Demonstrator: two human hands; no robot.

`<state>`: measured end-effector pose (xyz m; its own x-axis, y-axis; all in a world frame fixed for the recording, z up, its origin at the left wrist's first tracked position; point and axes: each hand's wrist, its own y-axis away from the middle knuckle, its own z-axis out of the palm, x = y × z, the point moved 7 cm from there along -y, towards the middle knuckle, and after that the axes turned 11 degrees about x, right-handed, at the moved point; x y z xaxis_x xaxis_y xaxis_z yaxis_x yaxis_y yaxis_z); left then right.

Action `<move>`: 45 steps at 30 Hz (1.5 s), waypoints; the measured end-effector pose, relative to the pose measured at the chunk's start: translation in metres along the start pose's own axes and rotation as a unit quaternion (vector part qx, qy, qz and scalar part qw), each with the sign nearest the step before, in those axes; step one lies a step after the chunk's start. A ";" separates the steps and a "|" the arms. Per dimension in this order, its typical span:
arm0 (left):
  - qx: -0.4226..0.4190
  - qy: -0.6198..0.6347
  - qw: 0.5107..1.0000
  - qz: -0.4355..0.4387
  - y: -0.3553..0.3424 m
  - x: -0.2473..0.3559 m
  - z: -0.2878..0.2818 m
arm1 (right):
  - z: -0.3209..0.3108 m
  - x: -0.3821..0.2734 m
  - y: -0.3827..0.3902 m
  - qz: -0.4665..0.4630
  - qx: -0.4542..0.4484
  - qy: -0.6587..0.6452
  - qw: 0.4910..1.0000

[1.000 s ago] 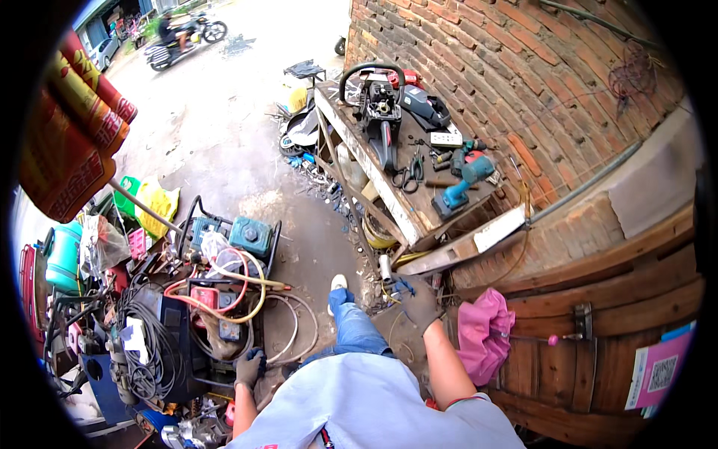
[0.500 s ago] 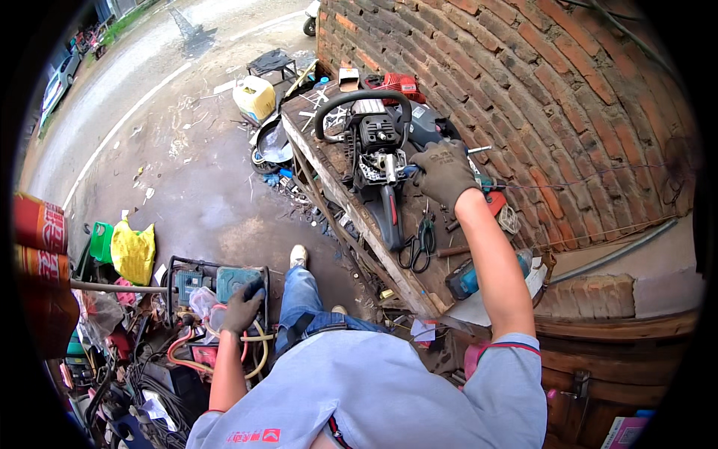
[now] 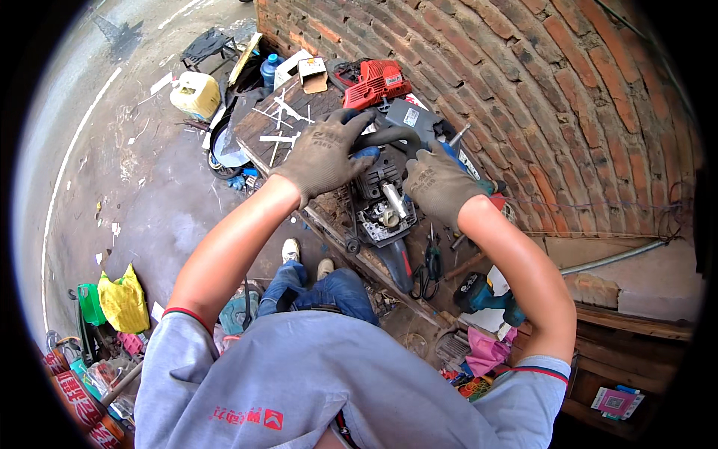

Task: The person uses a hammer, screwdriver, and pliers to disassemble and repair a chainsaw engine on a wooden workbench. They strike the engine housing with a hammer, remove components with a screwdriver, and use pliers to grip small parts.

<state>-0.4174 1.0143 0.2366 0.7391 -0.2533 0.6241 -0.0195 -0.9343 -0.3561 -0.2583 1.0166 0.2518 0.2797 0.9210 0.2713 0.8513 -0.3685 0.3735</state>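
Observation:
My left hand, in a grey glove with blue fingertips, grips the black curved front handle of a partly dismantled chainsaw. My right hand, gloved alike, has its fingers curled at the handle's right side, partly hiding it. The saw lies on a cluttered wooden bench, its silver cylinder and mechanism exposed and its rear grip toward me. Beside that grip lie black-handled scissors; a teal cordless drill is at the bench's near right.
A brick wall borders the right, above a wooden door. A red engine housing sits at the bench's back. A yellowish jerrycan and a yellow sack are on the concrete ground at left, with piled clutter at lower left.
I have moved up to the bench. My left hand has risen from low at the left onto the chainsaw handle; my right hand has reached forward to the saw, now at the handle's right side.

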 end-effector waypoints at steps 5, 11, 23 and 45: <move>-0.086 -0.010 0.996 -0.020 -0.019 -0.008 0.049 | 0.014 -0.013 -0.024 -0.102 0.102 0.072 0.987; -0.099 0.001 0.994 -0.055 -0.015 -0.010 0.039 | 0.008 0.014 -0.035 -0.097 0.001 0.055 0.994; -0.088 -0.034 0.992 -0.088 -0.011 -0.013 0.043 | 0.035 0.049 -0.034 -0.063 -0.081 -0.048 0.994; -0.095 -0.024 0.988 -0.117 -0.010 -0.011 0.040 | 0.024 0.042 -0.024 -0.053 -0.033 -0.057 0.996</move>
<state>-0.3980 1.0364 0.2052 0.7692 -0.0167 0.6388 0.0327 -0.9973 -0.0655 -0.2559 1.0675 0.2328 0.2421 0.9620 0.1261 0.8490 -0.2730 0.4525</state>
